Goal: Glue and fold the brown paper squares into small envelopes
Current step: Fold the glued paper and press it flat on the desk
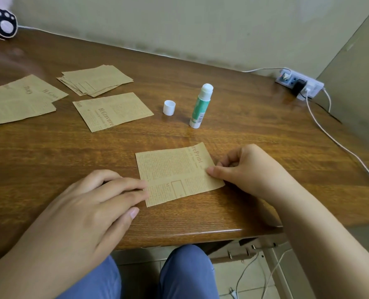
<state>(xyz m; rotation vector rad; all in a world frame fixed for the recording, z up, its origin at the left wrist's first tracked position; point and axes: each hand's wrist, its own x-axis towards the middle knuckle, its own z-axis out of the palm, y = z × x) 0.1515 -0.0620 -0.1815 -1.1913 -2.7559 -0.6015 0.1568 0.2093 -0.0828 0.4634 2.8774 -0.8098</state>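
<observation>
A brown printed paper square (177, 172) lies flat near the table's front edge. My left hand (93, 208) rests with straight fingers on the table, fingertips touching the square's left edge. My right hand (248, 169) pinches the square's right edge between thumb and curled fingers. An uncapped green and white glue stick (200, 105) stands upright behind the square, and its white cap (169, 107) stands to its left. Another single printed square (112, 111) lies further left.
A fanned stack of brown squares (95, 80) lies at the back left, with larger brown sheets (19, 100) at the left edge. A power strip (299, 84) with white cables (338, 145) sits at the table's right corner. A paw-print item (3, 22) sits far left.
</observation>
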